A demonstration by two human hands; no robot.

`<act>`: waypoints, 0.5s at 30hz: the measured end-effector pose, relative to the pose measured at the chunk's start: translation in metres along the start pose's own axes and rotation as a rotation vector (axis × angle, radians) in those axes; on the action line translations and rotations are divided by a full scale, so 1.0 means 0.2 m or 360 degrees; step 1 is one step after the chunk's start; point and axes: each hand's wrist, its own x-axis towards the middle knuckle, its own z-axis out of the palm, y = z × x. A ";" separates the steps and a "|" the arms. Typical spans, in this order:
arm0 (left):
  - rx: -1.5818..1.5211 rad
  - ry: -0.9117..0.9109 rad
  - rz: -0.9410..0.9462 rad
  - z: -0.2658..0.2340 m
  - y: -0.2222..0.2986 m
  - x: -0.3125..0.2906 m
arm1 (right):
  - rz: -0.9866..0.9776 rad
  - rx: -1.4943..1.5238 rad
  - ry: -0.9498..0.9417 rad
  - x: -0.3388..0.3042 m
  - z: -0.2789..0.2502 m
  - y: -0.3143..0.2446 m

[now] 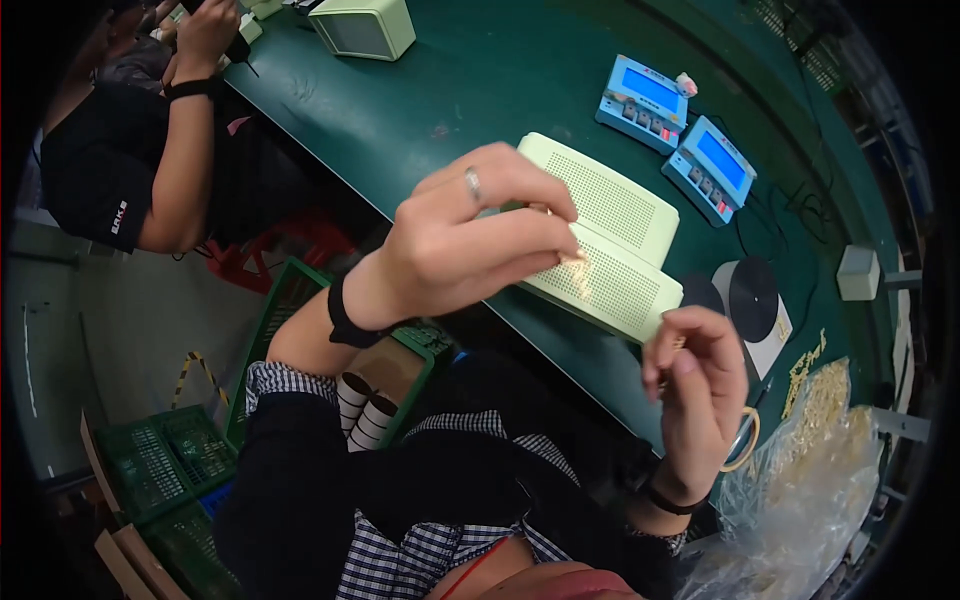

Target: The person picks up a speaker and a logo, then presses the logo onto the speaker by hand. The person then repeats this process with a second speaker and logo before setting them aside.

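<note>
Two pale green housings (600, 200) with perforated grilles lie side by side on the bench in front of me. Over the nearer grille, my left hand (450, 230) pinches a thin gold-coloured strip (578, 278) between thumb and fingertips; the strip hangs down, slightly blurred. Just off the right end of the nearer housing, my right hand (703, 395) has its fingers curled in a pinch. A small gold-coloured piece (680, 342) shows at those fingertips, its shape mostly hidden. Whether the strip touches the grille, I cannot tell.
Two blue devices with lit screens (650, 92) stand at the back. A black disc (753, 300), a tape roll (742, 440) and a clear bag of gold-coloured pieces (815, 450) are at right. Far left, a co-worker's arm (185, 160) reaches over the green bench (440, 110). Green crates (150, 455) stand below.
</note>
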 end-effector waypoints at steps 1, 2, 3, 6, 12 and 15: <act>0.0242 -0.0074 0.0079 -0.01 -0.04 0.01 | -0.0027 -0.0088 0.0057 0.03 -0.01 -0.02; 0.0237 -0.0078 0.0066 -0.01 -0.06 0.04 | -0.0050 -0.0175 0.0121 0.07 0.00 -0.04; 0.0221 -0.0083 0.0054 0.00 -0.09 0.06 | -0.0034 -0.0170 0.0122 0.11 0.01 -0.06; 0.0192 -0.0106 0.0018 0.06 -0.15 0.11 | -0.0436 -0.0668 0.0135 0.29 0.05 -0.08; -0.0077 -0.0121 -0.0112 0.12 -0.23 0.16 | -0.0727 -0.1344 -0.0036 0.52 -0.04 -0.03; -0.0134 -0.0131 -0.0231 0.12 -0.26 0.12 | -0.0760 -0.1349 -0.0099 0.56 -0.02 -0.04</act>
